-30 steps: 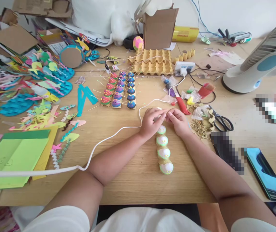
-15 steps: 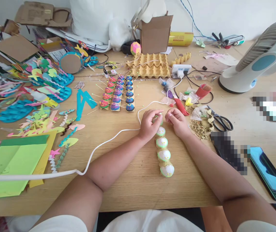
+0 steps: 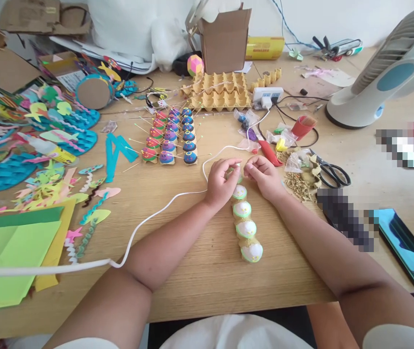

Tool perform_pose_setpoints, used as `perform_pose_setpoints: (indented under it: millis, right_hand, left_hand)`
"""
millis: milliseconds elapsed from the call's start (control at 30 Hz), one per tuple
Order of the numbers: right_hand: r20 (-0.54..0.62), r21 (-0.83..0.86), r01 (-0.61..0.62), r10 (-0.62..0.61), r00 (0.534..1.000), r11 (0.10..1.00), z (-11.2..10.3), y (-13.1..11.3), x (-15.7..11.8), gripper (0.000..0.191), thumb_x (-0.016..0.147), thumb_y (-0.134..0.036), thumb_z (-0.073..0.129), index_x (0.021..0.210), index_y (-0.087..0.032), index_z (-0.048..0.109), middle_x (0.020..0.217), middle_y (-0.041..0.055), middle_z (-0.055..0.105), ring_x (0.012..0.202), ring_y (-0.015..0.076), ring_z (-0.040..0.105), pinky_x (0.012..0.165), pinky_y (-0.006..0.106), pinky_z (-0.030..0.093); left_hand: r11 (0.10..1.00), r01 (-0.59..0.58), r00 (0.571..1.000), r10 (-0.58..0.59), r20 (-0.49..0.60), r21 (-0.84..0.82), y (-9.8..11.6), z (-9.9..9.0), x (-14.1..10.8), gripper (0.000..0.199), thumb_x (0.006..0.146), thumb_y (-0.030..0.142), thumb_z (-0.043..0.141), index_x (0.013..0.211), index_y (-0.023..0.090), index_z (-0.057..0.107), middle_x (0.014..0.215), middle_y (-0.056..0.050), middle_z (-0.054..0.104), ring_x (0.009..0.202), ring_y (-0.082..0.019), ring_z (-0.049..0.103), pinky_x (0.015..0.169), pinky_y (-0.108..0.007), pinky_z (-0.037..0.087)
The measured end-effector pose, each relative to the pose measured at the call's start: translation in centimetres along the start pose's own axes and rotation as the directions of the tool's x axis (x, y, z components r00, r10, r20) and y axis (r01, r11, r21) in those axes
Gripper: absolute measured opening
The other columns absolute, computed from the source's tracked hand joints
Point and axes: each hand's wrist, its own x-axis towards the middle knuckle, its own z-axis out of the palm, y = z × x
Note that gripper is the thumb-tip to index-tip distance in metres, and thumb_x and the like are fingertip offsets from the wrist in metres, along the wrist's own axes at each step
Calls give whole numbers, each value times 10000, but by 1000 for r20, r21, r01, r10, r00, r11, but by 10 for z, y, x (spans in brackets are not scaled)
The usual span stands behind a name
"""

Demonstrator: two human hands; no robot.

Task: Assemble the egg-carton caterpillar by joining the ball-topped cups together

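A strip of egg-carton cups lies lengthwise before me, its bumps coated white with green rims and tiny yellow marks. At its far end my left hand curls around the last bump, fingers closed against it. Just to the right, my right hand is closed in a pinch beside that bump; whatever its fingertips hold is too small to make out. Farther back on the left stand painted egg-carton strips in red, purple and blue, with thin pins sticking out of them.
A white cable crosses the table on the left. Scissors, a red cup and a phone lie to the right. A fan stands at the far right. Paper sheets and cut-outs cover the left side.
The camera view has shifted slightly. Both hands stay at the strip's far end, with only small finger movement.
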Motion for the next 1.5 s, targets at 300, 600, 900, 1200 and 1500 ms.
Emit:
perform_pose_setpoints:
  millis: [300, 600, 900, 1200, 1500]
  right_hand:
    - [6, -160, -16, 17, 1000, 987, -1, -1, 0, 752, 802, -960, 723, 627, -232, 649, 531, -15, 584, 516, 119, 426, 567, 320, 374]
    - [15, -194, -5, 8, 1000, 981, 1, -3, -1, 797, 806, -991, 674, 583, -227, 645, 497, -13, 574, 488, 110, 428, 544, 313, 373]
    - [89, -201, -24, 42, 995, 979, 1, -1, -1, 817, 796, -1016, 648, 598, -223, 657, 520, 0, 609, 501, 116, 455, 535, 312, 376]
    - [140, -144, -7, 27, 990, 990, 0, -2, -1, 717, 814, -942, 736, 716, -239, 633, 631, -18, 621, 591, 124, 437, 605, 308, 390]
    - [106, -126, -1, 15, 994, 992, 4, -2, -2, 701, 830, -915, 748, 704, -235, 637, 606, -31, 599, 568, 115, 432, 626, 309, 400]
  left_hand:
    - [1000, -14, 1000, 14, 20, -5, 2, -1, -1, 188, 1078, 303, 672, 1183, 240, 813, 1113, -65, 845, 1084, -212, 771, 994, -357, 604]
    - [999, -54, 997, 53, 62, 2, 3, -4, 0, 235, 1085, 441, 708, 1131, 240, 821, 1125, -78, 846, 1164, -238, 769, 1098, -410, 602]
    - [998, -58, 996, 59, 74, -9, 2, -4, 1, 182, 1078, 416, 735, 1061, 262, 831, 1065, -55, 828, 1096, -223, 758, 1013, -390, 603]
    - [997, -74, 997, 74, 15, -1, 2, -4, 1, 249, 1093, 455, 716, 959, 253, 775, 987, -32, 805, 1029, -204, 749, 986, -369, 593]
    - [999, -32, 999, 31, -25, -42, 3, -4, 2, 498, 1121, 666, 573, 957, 251, 795, 978, -44, 814, 1004, -198, 760, 958, -358, 600]
